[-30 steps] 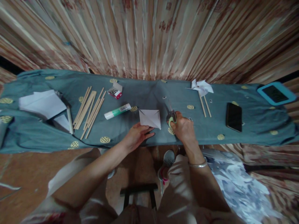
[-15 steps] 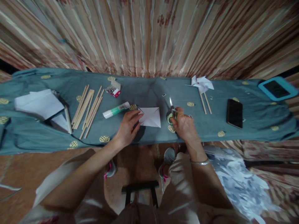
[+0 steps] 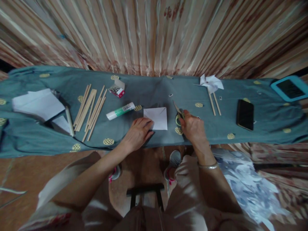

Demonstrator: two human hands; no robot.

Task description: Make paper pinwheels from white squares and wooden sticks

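Note:
A square of white paper (image 3: 159, 118) lies flat before me, creases running in from its upper corners. On its lower left part rests my left hand (image 3: 139, 132), fingers stretched over the edge and thumb apart, not wrapped around anything. To the right of the paper, my right hand (image 3: 193, 127) is closed around a pair of scissors (image 3: 178, 110). Their blades point up and away from me, looking nearly closed. One light green handle loop shows beside the fingers; the rest is hidden by the hand.
Left of the paper are a glue stick (image 3: 120, 111), an open box of pins (image 3: 117, 88), several wooden sticks (image 3: 90, 110) and white paper sheets (image 3: 39, 104). Rightward lie a paper pinwheel (image 3: 211, 84), a phone (image 3: 245, 114) and a blue-framed tablet (image 3: 290, 88). The cloth-covered table's front edge (image 3: 166, 145) is near me.
My left hand has shifted right and further onto the paper. In my right hand the scissors have turned slightly, their tips leaning more to the left.

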